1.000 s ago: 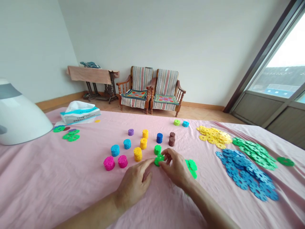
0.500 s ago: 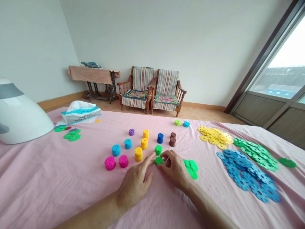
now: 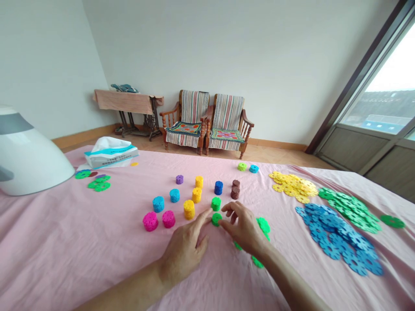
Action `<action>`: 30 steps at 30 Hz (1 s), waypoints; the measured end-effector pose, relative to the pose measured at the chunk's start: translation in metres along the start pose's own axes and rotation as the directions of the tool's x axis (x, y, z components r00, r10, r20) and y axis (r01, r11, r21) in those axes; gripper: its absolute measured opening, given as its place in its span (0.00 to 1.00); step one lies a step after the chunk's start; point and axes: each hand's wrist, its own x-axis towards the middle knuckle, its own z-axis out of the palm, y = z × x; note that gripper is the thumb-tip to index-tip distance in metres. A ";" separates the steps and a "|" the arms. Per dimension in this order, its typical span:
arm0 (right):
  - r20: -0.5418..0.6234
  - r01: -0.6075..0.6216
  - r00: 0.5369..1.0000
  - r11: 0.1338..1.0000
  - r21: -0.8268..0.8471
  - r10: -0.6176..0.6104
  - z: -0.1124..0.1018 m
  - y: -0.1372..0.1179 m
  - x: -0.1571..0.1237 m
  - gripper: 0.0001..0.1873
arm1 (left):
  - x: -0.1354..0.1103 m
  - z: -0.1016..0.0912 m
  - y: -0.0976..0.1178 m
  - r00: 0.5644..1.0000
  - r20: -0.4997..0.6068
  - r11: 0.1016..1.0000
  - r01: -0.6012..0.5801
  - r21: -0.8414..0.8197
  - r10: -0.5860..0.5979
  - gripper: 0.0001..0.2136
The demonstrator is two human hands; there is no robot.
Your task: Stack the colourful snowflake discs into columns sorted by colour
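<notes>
A short stack of green snowflake-shaped plastic discs [image 3: 216, 219] stands on the pink sheet [image 3: 74, 246] between my hands. My left hand [image 3: 184, 248] lies just left of it, fingers spread, with the index tip close to the stack. My right hand [image 3: 244, 229] is on its right, fingertips at its side, holding nothing I can see. A taller green stack [image 3: 215, 203] stands just beyond. Loose green discs [image 3: 263, 224] lie under and past my right hand, partly hidden by it.
Stacks of magenta, cyan, yellow, blue, purple and brown discs [image 3: 189, 209] stand close to my hands. Loose piles of yellow [image 3: 293, 185], blue [image 3: 333, 237] and green discs [image 3: 352, 211] cover the right. A white dome appliance [image 3: 26, 155] and a tissue pack [image 3: 112, 153] sit far left.
My right hand has eased rightward off the short green stack, its fingers spreading. The stack now stands alone on the sheet, and the loose green discs lie more scattered near that hand.
</notes>
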 end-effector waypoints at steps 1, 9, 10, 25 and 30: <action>0.037 0.004 0.999 1.000 -0.014 -0.004 -0.009 0.000 -0.001 0.07 | 0.000 0.000 0.000 1.000 -0.003 1.000 -0.001 -0.003 0.001 0.31; 0.475 0.117 0.879 0.985 -0.126 -0.043 -0.060 0.003 -0.021 0.19 | 0.000 0.000 0.001 1.000 -0.002 1.000 -0.005 -0.013 0.005 0.30; 0.481 0.119 0.876 0.984 -0.135 -0.040 -0.060 0.003 -0.022 0.19 | 0.000 0.000 0.001 1.000 -0.003 1.000 -0.006 -0.014 0.006 0.30; 0.291 0.167 0.950 0.974 -0.154 -0.117 -0.031 -0.006 -0.015 0.10 | 0.000 0.001 -0.002 1.000 0.005 1.000 0.009 -0.019 -0.009 0.30; 0.033 0.131 0.991 0.990 -0.055 -0.129 0.000 -0.007 -0.005 0.08 | 0.000 0.001 -0.001 1.000 0.009 1.000 0.010 -0.014 -0.010 0.30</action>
